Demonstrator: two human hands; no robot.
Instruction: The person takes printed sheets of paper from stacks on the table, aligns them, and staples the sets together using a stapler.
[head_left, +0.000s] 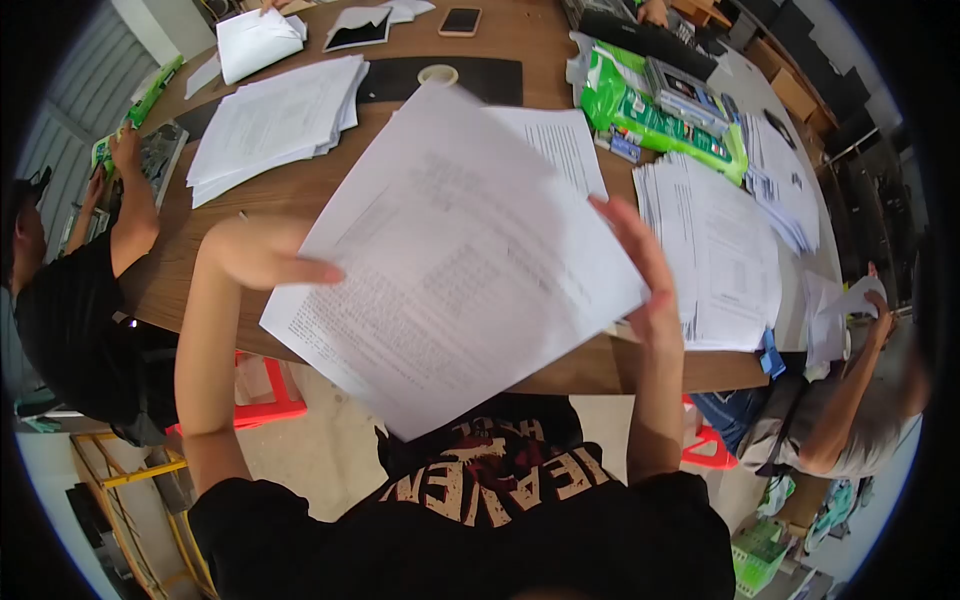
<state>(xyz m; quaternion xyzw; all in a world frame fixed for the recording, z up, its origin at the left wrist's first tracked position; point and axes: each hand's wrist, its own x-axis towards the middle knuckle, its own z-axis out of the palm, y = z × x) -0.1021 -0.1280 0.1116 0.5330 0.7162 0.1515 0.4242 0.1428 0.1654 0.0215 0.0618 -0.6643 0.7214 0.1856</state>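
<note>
My left hand (268, 255) pinches a tilted printed sheet of paper (450, 260) near its left edge, thumb on top and fingers hidden behind. At the sheet's right corner, my right hand (645, 265) grips it with the fingers along the edge. The paper is raised in front of my chest, slightly blurred; whether it is one sheet or a few, I cannot tell. Behind it on the table lies another printed page (548, 135), partly covered. A thick stack of printed papers (735, 260) sits to the right of my right hand. Beyond my left hand rests another paper stack (275, 125).
On the wooden table (560, 375) are a tape roll (438, 74), a phone (460, 21), green packaging (650, 110) and a blue binder clip (770, 352). One person (75, 300) works at the left; another person (850, 410) holds papers at the right.
</note>
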